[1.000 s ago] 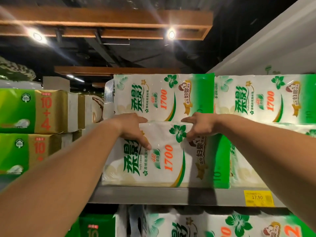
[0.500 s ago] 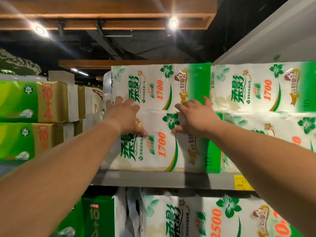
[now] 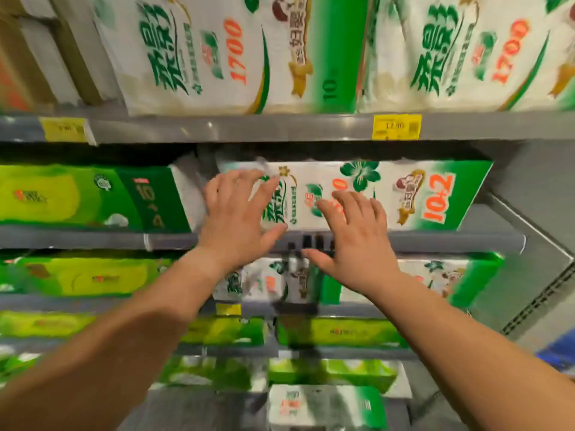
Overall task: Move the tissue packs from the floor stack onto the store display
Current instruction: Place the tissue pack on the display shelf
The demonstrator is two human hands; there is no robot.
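Note:
Two white-and-green tissue packs marked 1700 (image 3: 217,54) (image 3: 466,54) sit side by side on the upper grey shelf (image 3: 280,127). On the shelf below lies a white-and-green pack marked 10+2 (image 3: 413,194). In front of that pack my left hand (image 3: 236,219) and my right hand (image 3: 351,241) are spread with straight fingers and hold nothing. Whether they touch the pack cannot be told. Another white-and-green pack (image 3: 323,405) shows at the bottom, low down.
Green packs (image 3: 77,197) fill the left of the second shelf and the shelves beneath. Yellow price tags (image 3: 395,126) hang on the upper shelf edge. A grey metal side panel (image 3: 529,244) closes the display on the right.
The view has tilted down from the top shelf. Both hands have left the 1700 pack and now hover, spread, at the shelf below.

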